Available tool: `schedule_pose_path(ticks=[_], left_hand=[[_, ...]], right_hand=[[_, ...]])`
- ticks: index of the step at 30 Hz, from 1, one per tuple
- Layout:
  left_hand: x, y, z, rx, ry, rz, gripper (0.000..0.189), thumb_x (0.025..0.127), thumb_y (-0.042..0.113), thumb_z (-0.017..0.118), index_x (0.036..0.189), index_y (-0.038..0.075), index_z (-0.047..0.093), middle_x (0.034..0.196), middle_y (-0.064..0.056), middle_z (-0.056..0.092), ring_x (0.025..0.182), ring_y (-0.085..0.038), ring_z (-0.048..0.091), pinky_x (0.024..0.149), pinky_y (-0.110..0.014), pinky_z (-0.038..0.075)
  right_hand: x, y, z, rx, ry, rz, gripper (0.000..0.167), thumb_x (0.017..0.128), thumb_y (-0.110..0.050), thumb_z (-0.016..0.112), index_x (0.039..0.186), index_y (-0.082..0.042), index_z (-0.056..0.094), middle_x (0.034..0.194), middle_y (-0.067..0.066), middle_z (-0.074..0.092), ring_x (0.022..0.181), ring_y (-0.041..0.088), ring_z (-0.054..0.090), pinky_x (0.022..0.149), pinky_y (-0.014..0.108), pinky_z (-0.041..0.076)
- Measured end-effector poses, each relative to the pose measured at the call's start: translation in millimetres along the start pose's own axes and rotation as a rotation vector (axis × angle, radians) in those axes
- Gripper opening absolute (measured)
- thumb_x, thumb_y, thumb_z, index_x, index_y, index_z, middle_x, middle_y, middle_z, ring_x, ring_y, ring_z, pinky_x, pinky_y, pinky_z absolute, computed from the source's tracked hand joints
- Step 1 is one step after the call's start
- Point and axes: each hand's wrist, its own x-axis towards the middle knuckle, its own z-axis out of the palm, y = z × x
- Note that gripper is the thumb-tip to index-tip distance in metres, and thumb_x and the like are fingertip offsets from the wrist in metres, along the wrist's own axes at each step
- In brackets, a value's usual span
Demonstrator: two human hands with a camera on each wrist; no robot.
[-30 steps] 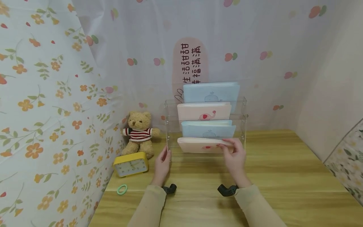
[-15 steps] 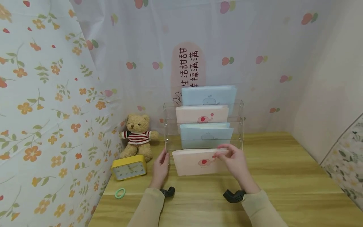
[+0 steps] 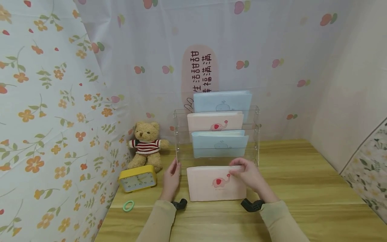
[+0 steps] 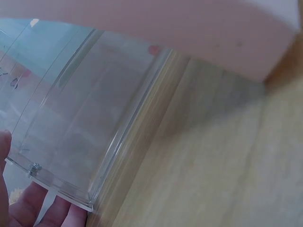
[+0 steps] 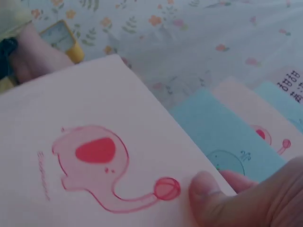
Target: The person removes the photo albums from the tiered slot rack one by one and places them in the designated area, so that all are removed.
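Note:
My right hand (image 3: 248, 174) pinches the top right edge of a pink booklet (image 3: 202, 186) with a red elephant drawing. In the right wrist view the thumb (image 5: 208, 194) presses on its cover. The booklet is upright, in front of a clear acrylic rack (image 3: 216, 163); whether it touches the table cannot be told. My left hand (image 3: 171, 179) grips the rack's lower left side, with fingers (image 4: 28, 203) behind the edge in the left wrist view. In the tiers above are a blue booklet (image 3: 219, 149), another pink booklet (image 3: 199, 122) and a taller blue booklet (image 3: 205, 102).
Left of the rack sits a teddy bear (image 3: 147, 136) in a striped sweater. A yellow alarm clock (image 3: 138, 178) stands before it, and a green ring (image 3: 128, 206) lies nearer me on the wooden table (image 3: 302, 188). Patterned curtains (image 3: 272, 40) hang behind.
The right hand has drawn the pink booklet out of the rack's lowest tier, down and toward me. The left hand still holds the rack's side.

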Motion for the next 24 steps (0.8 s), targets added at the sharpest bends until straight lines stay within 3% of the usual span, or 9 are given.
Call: schedule_pose_path(ticks=[8,15,20,24], left_hand=[[-0.9,-0.3,1.6,-0.020,0.009,-0.017,0.050,0.113,0.030,0.065,0.160,0.014,0.058,0.157,-0.014,0.065,0.141,-0.032,0.065,0.116,-0.044,0.056],[-1.5,3.2,1.0,-0.006,0.004,-0.016,0.050,0.113,0.032,0.065,0.161,0.016,0.058,0.159,-0.012,0.064,0.143,-0.031,0.064,0.116,-0.045,0.055],[-1.4,2.7,0.7,-0.013,-0.001,-0.013,0.051,0.113,0.033,0.065,0.161,0.016,0.058,0.160,-0.012,0.063,0.145,-0.032,0.062,0.119,-0.048,0.053],[-0.9,-0.4,0.6,-0.023,0.000,-0.017,0.051,0.113,0.034,0.066,0.161,0.017,0.059,0.159,-0.012,0.064,0.143,-0.031,0.064,0.114,-0.039,0.057]], right_hand=[[3.5,21.7,-14.9,-0.099,-0.216,-0.128,0.032,0.095,-0.017,0.087,0.125,-0.011,0.080,0.125,0.010,0.079,0.109,0.024,0.070,0.093,0.034,0.060],[8.3,39.8,-21.1,-0.144,-0.354,-0.219,0.036,0.092,-0.020,0.091,0.125,-0.013,0.080,0.120,0.005,0.079,0.105,0.016,0.068,0.089,0.025,0.058],[10.9,50.6,-20.8,-0.120,-0.472,-0.279,0.038,0.094,-0.018,0.088,0.130,-0.011,0.078,0.123,0.008,0.079,0.104,0.009,0.069,0.088,0.022,0.059],[11.2,56.1,-19.8,-0.079,-0.527,-0.280,0.036,0.094,-0.016,0.088,0.129,-0.011,0.080,0.125,0.011,0.079,0.104,0.005,0.070,0.088,0.022,0.060]])
